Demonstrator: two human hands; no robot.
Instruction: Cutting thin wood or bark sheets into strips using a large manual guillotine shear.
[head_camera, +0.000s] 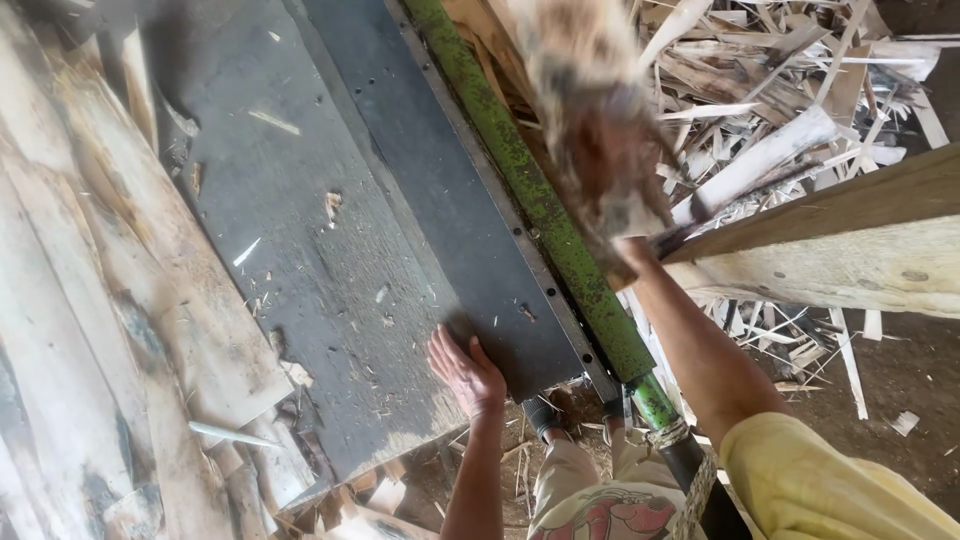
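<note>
My left hand (466, 372) lies flat, fingers spread, on the near edge of a dark grey machine table (320, 220) strewn with wood chips. My right arm reaches up over a green rail (545, 210) that runs along the table's right side. My right hand (634, 254) is mostly hidden. It grips the lower end of a rough, bark-covered piece of wood (590, 120), which is blurred with motion and stands above the rail. A pale thick plank (860, 250) lies just right of that hand.
Pale rough boards (80, 300) are stacked along the left. A heap of splintered offcuts (790, 70) fills the upper right, over dirt ground (900, 370). Scraps lie by my feet (545, 415) below the table's end.
</note>
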